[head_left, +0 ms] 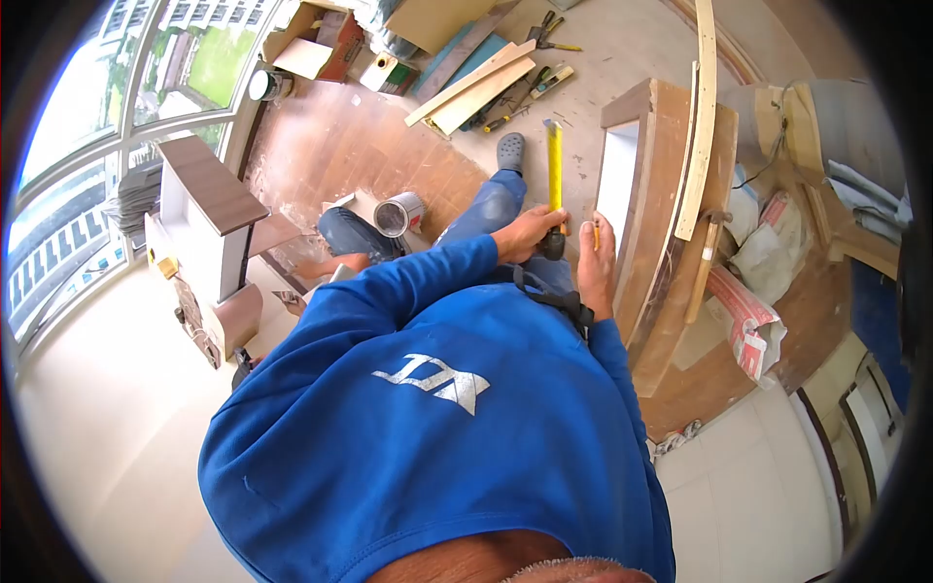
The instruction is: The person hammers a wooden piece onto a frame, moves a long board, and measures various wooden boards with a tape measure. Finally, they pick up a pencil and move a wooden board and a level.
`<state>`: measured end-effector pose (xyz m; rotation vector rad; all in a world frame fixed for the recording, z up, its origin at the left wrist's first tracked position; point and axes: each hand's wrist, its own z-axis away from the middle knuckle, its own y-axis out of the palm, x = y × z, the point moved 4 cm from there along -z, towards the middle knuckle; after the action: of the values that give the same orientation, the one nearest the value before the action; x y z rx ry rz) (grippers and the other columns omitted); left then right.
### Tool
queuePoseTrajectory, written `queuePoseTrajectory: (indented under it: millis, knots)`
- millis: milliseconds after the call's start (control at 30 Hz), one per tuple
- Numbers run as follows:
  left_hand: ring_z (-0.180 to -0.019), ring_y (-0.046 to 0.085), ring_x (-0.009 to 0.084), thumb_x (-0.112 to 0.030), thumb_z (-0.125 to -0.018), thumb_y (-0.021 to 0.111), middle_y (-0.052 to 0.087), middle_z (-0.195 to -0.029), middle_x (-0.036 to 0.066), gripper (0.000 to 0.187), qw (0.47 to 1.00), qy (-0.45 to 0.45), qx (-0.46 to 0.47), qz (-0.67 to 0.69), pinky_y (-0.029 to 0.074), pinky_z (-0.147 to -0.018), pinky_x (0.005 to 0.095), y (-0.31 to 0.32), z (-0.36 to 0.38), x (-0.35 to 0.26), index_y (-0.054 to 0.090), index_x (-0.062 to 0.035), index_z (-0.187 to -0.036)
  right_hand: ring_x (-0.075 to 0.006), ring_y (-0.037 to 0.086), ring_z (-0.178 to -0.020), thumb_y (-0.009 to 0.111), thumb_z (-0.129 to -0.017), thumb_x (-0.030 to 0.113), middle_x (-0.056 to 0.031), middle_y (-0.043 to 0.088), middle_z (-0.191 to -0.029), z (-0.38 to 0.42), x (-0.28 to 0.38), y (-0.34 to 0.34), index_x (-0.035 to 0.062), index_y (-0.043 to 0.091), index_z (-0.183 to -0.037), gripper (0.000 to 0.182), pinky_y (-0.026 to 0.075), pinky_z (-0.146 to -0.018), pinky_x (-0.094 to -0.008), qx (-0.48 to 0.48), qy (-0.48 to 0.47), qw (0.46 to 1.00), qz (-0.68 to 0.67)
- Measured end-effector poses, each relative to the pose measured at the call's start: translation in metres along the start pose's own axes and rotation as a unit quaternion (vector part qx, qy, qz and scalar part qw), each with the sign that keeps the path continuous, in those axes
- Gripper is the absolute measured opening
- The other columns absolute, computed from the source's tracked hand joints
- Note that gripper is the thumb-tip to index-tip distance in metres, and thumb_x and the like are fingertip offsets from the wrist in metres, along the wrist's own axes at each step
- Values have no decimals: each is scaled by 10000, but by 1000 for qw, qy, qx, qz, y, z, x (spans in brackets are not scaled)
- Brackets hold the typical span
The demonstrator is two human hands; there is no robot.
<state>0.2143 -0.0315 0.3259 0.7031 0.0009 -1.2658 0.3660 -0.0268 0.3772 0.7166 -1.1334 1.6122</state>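
My left hand (pixel 528 233) is closed around the dark case of a tape measure (pixel 555 170), whose yellow blade sticks out away from me. Close by on the right, my right hand (pixel 596 267) is held upright with an orange pencil (pixel 596 234) between its fingers. Just beyond the right hand stands a brown wooden box frame (pixel 657 146) with a white inside face. A long pale wood strip (pixel 698 126) lies along its top. On the frame's right side rests a hammer (pixel 707 257) with a wooden handle.
An open paint can (pixel 398 215) stands left of my leg. Planks (pixel 476 87), pliers and other hand tools lie on the floor ahead. At left is a brown-topped cabinet (pixel 209 185) near the windows. Plastic sacks (pixel 748 325) lie at right.
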Motion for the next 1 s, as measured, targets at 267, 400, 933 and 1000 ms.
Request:
queuePoseTrajectory:
  millis: [267, 400, 933, 1000]
  knots:
    - [-886, 600, 118, -425, -1054, 540, 649, -976, 47, 416, 988, 40, -29, -144, 499, -780, 268, -52, -11, -3, 539, -58, -1250, -305, 577, -1208, 589, -1015, 390, -196, 583, -1308, -88, 27, 34, -4, 556, -1350, 518, 480, -996, -391, 79, -39, 995, 41]
    - [-909, 611, 140, -461, -1059, 509, 636, -1019, 67, 476, 999, 23, -47, 3, 518, -805, 291, -78, -20, -13, 521, -42, -1285, -318, 625, -1099, 650, -964, 396, -182, 599, -1259, -93, 27, 82, 20, 613, -1290, 498, 531, -890, -383, 195, -29, 975, 102]
    - [-1348, 461, 354, -566, -1007, 502, 412, -1499, 187, 748, 950, -74, -242, 181, 442, -1015, 539, -201, -247, -27, 289, -93, -1546, -428, 577, -1186, 796, -768, 378, -261, 616, -1245, -340, -200, 224, 20, 550, -1305, 691, 467, -1003, -465, 104, 96, 980, 140]
    - [-1222, 556, 332, -462, -1000, 575, 498, -1401, 172, 605, 977, -47, -208, 10, 482, -958, 471, -210, -276, 15, 400, -108, -1457, -440, 572, -1187, 787, -769, 399, -265, 615, -1242, -386, -266, 242, 23, 546, -1308, 700, 464, -1003, -477, 76, 112, 978, 156]
